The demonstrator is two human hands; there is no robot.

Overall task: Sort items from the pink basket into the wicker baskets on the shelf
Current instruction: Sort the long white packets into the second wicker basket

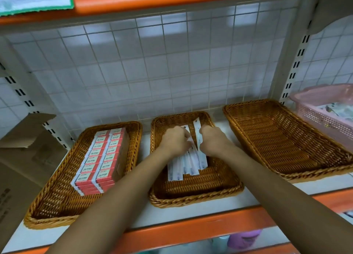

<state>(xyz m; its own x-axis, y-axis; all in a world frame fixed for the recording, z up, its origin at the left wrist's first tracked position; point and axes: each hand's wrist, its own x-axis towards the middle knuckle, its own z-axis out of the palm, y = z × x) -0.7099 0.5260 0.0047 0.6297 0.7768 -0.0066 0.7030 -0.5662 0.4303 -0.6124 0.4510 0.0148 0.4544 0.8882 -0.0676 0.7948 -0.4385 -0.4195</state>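
Bright, even light – soft blur, wide-angle bend at edges.

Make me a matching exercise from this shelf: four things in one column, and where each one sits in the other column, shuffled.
Things:
1 red boxes
2 white packets
3 pink basket
4 cardboard box

Places:
A far right
B in the left wicker basket
C far left
D in the middle wicker basket

Pairs: 1-B, 2-D, 3-A, 4-C

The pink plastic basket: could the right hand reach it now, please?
Probably yes: only a low, empty brown wicker basket lies between the right hand and the pink plastic basket, though it holds white packets.
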